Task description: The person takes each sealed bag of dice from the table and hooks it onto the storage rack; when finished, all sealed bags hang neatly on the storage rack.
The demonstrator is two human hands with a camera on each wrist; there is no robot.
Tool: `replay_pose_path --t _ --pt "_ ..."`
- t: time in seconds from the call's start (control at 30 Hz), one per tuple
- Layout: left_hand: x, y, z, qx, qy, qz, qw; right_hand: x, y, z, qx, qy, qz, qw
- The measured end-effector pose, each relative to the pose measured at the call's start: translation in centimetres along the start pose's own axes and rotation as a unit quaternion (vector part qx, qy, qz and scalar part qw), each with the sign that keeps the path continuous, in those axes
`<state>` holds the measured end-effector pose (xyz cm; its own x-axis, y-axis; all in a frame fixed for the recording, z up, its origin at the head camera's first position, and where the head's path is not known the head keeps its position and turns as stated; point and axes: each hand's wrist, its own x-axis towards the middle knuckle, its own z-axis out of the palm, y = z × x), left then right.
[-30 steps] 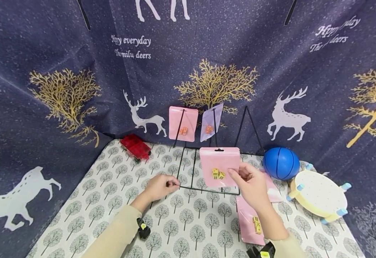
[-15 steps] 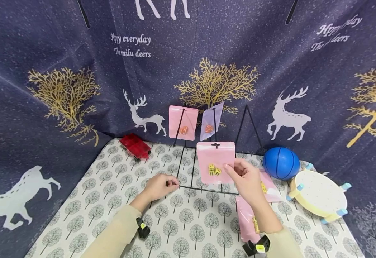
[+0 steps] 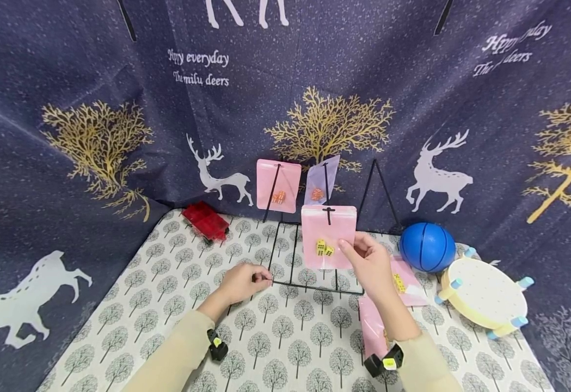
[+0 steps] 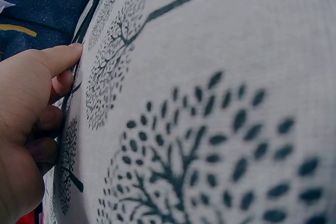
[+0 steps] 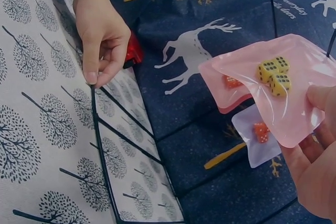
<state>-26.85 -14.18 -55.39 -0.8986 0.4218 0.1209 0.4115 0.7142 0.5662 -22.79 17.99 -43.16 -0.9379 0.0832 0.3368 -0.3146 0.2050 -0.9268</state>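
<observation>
My right hand [image 3: 370,267] pinches the right edge of a pink zip bag [image 3: 314,226] between thumb and fingers. Yellow dice [image 5: 274,76] lie inside it. A short black rod end shows at the bag's hang hole, apparently through it. My left hand [image 3: 246,283] pinches the front left corner of a black wire rack [image 3: 314,288], as the right wrist view also shows. On the rack's hooks hang a pink bag [image 3: 287,182] with orange dice and a purple bag [image 3: 325,177] with orange dice; the held bag slightly overlaps the purple one in the head view.
Two more pink bags with yellow dice, one nearer [image 3: 372,321] and one farther [image 3: 412,286], lie right of the rack. Farther right are a blue ball [image 3: 427,247] and an upturned cream stool [image 3: 486,294]. A red toy vehicle [image 3: 206,220] stands at back left.
My right hand has moved the pink bag up and away from me, to where a black rod end shows at its hang hole. My left hand has stayed on the rack corner.
</observation>
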Motion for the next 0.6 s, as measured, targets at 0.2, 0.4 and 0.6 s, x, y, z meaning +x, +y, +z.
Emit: replay_pose_path --t 0.2,0.4,0.6 --pt "0.0 0.0 -0.1 0.002 -0.001 0.0 1.0 1.0 0.2 0.6 0.019 0.015 -0.001 0.9997" --pt "0.0 0.0 -0.2 0.001 -0.001 0.002 1.0 2.1 0.3 1.3 0.029 0.03 0.012 0.9991" --pt "0.0 -0.1 -0.1 -0.002 -0.007 0.004 1.0 3.5 0.5 1.8 0.028 0.036 0.013 0.9989"
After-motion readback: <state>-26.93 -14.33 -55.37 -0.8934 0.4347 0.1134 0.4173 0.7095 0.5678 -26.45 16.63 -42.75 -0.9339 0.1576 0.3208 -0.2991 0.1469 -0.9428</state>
